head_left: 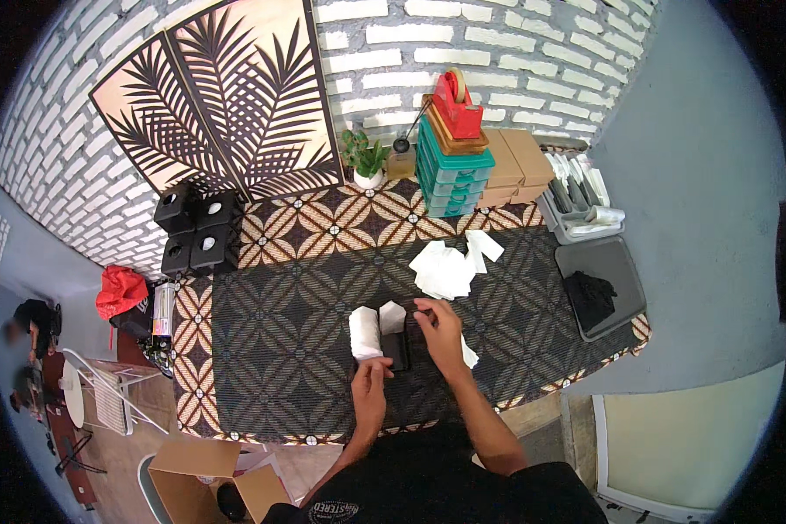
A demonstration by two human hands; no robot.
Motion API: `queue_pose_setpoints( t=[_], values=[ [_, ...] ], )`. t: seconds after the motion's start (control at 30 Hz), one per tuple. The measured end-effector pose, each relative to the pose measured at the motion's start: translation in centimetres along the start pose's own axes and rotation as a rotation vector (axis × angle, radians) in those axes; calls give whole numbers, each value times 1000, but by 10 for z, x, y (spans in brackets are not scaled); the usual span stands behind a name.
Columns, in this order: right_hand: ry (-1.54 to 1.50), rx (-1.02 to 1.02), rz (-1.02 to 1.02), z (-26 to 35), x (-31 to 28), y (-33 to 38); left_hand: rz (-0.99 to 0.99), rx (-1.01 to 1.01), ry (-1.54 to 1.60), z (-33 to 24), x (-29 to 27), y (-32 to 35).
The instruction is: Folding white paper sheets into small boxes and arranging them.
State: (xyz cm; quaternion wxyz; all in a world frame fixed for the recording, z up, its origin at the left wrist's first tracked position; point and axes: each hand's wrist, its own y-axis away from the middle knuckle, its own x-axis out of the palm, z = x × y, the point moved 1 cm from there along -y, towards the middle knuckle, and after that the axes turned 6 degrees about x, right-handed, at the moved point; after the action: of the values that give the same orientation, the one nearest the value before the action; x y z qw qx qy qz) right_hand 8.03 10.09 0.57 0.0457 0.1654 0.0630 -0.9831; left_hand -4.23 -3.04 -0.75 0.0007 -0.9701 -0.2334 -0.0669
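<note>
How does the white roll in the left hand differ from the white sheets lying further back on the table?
The white roll is rolled into a thick tube, while the white sheets lie flat and loosely spread. The roll is held from below by the left hand; the sheets rest untouched on the patterned tablecloth. The roll is one compact piece; the sheets form a scattered, overlapping pile. Both look like plain white paper or cloth.

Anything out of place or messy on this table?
Mostly tidy. White paper pieces lie loose and overlapping behind the hands, and a black cloth sits crumpled on the grey tray. No spill or damage shows.
</note>
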Motion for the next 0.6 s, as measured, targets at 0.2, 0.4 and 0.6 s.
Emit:
queue_pose_setpoints(
  t=[0.2,0.4,0.6],
  values=[
    [59,79,-167,-28,-51,22,393,-108,-36,5,27,-2],
    [362,246,-114,-67,-77,73,679,-302,-207,60,55,5],
    [511,331,-151,-56,-73,90,640,-305,-198,75,61,8]
  ],
)
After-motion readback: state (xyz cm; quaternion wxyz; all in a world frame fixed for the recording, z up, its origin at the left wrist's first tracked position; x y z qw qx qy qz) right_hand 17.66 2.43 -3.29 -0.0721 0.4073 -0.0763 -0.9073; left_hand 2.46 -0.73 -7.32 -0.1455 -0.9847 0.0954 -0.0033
